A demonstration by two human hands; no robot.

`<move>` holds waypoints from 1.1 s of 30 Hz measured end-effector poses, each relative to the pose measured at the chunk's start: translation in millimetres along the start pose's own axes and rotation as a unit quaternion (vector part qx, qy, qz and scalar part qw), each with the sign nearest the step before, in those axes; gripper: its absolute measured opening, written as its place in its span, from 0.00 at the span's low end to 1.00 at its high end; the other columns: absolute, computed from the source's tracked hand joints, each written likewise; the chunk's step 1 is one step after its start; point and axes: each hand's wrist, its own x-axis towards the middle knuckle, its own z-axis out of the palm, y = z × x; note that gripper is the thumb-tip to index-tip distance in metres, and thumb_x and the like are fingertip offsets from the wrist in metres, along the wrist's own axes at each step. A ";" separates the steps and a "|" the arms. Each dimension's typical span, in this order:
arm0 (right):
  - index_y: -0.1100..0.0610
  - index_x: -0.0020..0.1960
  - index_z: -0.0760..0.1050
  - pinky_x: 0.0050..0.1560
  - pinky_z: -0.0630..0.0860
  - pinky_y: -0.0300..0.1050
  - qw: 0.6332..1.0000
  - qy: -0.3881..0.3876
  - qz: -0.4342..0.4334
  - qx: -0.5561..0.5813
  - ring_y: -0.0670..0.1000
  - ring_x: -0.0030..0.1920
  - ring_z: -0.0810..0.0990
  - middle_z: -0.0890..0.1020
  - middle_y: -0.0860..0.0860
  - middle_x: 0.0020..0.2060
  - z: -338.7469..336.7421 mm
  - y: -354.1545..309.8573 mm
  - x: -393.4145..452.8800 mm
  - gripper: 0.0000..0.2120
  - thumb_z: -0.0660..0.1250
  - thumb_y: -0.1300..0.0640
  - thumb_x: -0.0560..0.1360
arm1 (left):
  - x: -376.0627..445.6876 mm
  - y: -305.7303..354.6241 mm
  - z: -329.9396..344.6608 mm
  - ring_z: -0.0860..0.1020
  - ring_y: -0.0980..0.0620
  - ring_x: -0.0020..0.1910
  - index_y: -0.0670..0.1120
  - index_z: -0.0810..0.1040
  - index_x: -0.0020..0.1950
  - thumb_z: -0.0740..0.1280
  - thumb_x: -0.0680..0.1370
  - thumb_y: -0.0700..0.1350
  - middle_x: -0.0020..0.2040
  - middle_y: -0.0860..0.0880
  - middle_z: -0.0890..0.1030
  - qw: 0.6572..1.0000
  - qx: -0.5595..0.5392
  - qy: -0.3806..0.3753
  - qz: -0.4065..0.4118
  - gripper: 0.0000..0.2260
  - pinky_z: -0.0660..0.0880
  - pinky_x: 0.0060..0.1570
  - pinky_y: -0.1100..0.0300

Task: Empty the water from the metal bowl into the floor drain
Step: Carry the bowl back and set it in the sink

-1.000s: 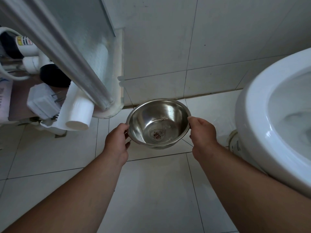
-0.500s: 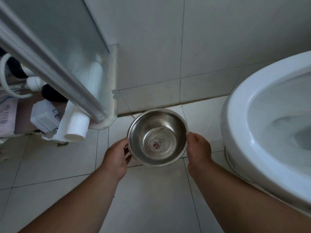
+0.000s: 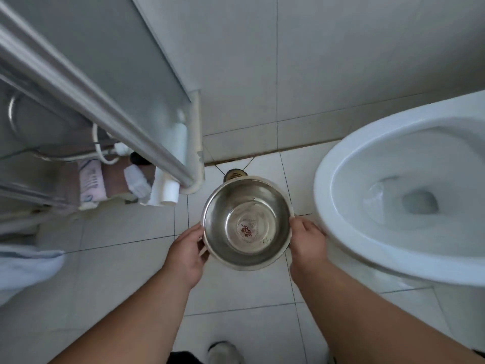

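A shiny metal bowl [image 3: 246,206] with a red emblem on its bottom is held level above the tiled floor, a shallow layer of water inside. My left hand [image 3: 186,254] grips its left rim and my right hand [image 3: 309,244] grips its right rim. Just beyond the bowl's far edge, a round floor drain [image 3: 234,174] shows near the wall, partly hidden by the bowl.
A white toilet bowl [image 3: 341,164], seat up, stands close on the right. A frosted glass door with a metal frame [image 3: 105,101] rises on the left, with white pipes [image 3: 168,191] and clutter behind it. A shoe [image 3: 225,352] shows at the bottom.
The view has tilted further down and the bowl has come level, closer to me. The floor drain has come into sight beyond the bowl. Both hands keep their grip.
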 end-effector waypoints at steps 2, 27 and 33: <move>0.56 0.40 0.82 0.36 0.69 0.43 1.000 0.009 0.020 -0.023 0.51 0.34 0.71 0.77 0.42 0.24 -18.9 -18.0 -43.9 0.12 0.69 0.58 0.82 | -42.7 13.1 -6.0 0.84 0.49 0.56 0.47 0.86 0.71 0.73 0.83 0.45 0.61 0.47 0.89 1.000 0.002 0.015 -0.015 0.16 0.78 0.52 0.54; 0.47 0.49 0.89 0.52 0.80 0.50 0.995 -0.032 -0.059 -0.076 0.55 0.51 0.86 0.90 0.44 0.42 -167.2 -308.7 -354.1 0.07 0.72 0.50 0.79 | -460.2 204.0 32.7 0.87 0.44 0.59 0.51 0.92 0.54 0.75 0.82 0.46 0.54 0.47 0.92 0.996 0.032 0.010 0.080 0.05 0.78 0.63 0.45; 0.42 0.46 0.90 0.61 0.80 0.53 0.987 -0.081 -0.099 -0.101 0.54 0.54 0.87 0.90 0.41 0.42 -151.5 -353.0 -381.9 0.07 0.74 0.50 0.78 | -500.2 236.9 23.3 0.87 0.46 0.56 0.49 0.91 0.57 0.74 0.83 0.48 0.53 0.46 0.92 0.990 0.029 0.025 0.134 0.07 0.79 0.56 0.50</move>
